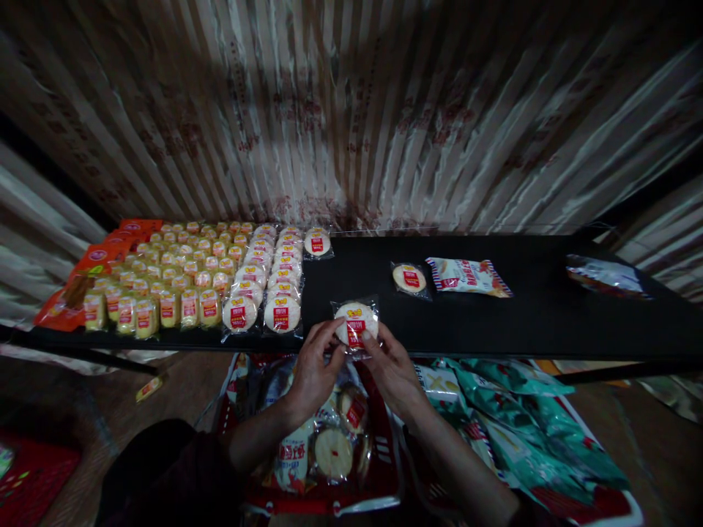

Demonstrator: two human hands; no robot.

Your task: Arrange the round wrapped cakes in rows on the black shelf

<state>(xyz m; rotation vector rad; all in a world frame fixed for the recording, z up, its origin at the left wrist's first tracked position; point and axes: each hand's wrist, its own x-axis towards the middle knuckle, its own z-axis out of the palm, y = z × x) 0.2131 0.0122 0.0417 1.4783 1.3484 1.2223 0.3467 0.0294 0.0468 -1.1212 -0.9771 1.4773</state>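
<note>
White and puffed-looking, a film-wrapped rice cracker is held at the near edge of the black tabletop, printed face toward the camera; whether it is also supported by the board cannot be told. Its left edge is gripped by the fingers of the left hand, while its lower right is pinched by the right hand, the thumb laid over the red label. Very little weight is to be expected; the disc is judged stiff but brittle, and the clear film slick, so it is best taken lightly by opposite rims or the loose wrapper margin, without pressure on the middle. To the left, overlapping rows of similar crackers are lined up beside small yellow packaged cakes and orange packets. To the right, a single wrapped cracker is set just beside a striped snack bag. Below, more packets are held in a red basket, and teal bags are heaped farther right.
</note>
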